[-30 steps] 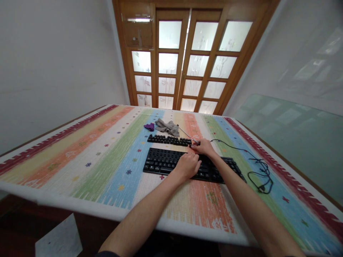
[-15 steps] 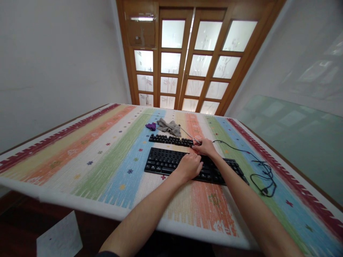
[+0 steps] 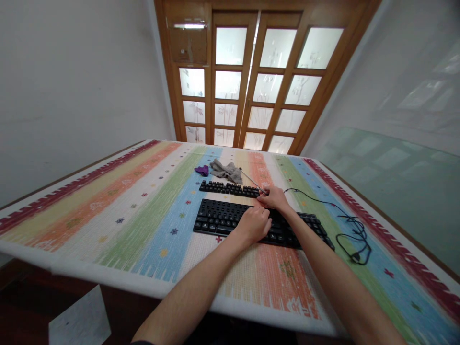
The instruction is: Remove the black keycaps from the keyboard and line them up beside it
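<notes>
A black keyboard (image 3: 220,216) lies on the striped tablecloth; its upper left part shows bare key mounts, while the lower rows carry keycaps. My left hand (image 3: 254,223) rests on the middle of it, fingers curled closed, and what they may hold is hidden. Just beyond, my right hand (image 3: 273,199) is closed in a pinch at the keyboard's far edge. A thin metal rod (image 3: 250,179) with a dark end slants from its fingers toward the grey cloth. Rows of loose black keycaps (image 3: 230,188) stand behind the keyboard, their right end by my right fingertips.
A crumpled grey cloth (image 3: 226,171) and a small purple cloth (image 3: 201,170) lie past the keycaps. To the right, the keyboard's black cable (image 3: 354,235) lies in loose coils. The striped tablecloth (image 3: 143,211) covers the table, with wooden glass-paned doors (image 3: 247,86) behind.
Both hands keep almost the same place on the keyboard. The view has shifted very slightly; nothing else has visibly moved.
</notes>
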`<state>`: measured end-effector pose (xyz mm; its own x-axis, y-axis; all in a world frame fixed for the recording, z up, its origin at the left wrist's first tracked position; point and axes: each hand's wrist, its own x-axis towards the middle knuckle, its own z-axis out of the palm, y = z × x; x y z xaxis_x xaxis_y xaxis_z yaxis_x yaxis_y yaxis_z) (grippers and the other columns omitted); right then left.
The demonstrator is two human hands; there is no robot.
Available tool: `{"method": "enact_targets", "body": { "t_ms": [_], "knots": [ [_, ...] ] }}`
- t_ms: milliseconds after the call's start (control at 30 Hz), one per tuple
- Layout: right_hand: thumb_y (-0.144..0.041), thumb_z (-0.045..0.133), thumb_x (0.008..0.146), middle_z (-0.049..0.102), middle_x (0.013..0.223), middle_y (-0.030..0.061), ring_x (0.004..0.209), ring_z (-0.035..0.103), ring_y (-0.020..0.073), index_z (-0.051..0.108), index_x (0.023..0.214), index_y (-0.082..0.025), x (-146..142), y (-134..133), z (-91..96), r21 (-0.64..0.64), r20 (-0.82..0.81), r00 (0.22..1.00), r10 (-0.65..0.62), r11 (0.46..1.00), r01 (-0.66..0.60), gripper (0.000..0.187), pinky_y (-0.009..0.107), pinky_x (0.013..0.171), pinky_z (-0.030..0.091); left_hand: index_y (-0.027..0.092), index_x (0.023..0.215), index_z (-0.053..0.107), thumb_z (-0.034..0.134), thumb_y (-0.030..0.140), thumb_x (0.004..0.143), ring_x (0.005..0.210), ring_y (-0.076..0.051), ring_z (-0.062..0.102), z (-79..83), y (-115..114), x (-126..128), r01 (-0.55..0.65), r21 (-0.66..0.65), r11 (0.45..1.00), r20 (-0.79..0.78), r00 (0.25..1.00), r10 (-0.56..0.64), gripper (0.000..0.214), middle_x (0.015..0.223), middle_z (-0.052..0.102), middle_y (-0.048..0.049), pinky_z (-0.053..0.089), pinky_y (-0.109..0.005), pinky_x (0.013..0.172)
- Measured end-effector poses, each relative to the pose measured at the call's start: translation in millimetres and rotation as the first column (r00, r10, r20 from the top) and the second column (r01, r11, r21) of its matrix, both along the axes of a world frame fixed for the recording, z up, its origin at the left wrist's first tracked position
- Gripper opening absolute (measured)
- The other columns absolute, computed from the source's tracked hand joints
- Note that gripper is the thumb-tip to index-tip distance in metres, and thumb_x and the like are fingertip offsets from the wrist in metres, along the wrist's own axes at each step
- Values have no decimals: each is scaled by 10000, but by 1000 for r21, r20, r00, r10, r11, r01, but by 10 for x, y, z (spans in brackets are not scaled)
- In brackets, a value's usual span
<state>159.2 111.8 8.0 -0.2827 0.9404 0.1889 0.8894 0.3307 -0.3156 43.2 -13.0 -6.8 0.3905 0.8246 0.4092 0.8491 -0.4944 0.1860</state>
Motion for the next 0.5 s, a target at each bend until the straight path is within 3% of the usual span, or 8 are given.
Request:
{"method": "enact_targets", "body": {
  "t_ms": [500],
  "knots": [
    [-307, 704, 686, 732, 767, 38, 692, 629, 171, 721, 840, -167, 21, 34, -60, 41, -46, 999, -12, 999, 14, 209, 241, 610, 384, 110, 936, 617, 485, 261, 943, 952, -259, 635, 5, 3, 3, 0, 14, 1000, -18, 1000, 0, 201, 956, 679, -134, 490, -374, 837]
  ]
}}
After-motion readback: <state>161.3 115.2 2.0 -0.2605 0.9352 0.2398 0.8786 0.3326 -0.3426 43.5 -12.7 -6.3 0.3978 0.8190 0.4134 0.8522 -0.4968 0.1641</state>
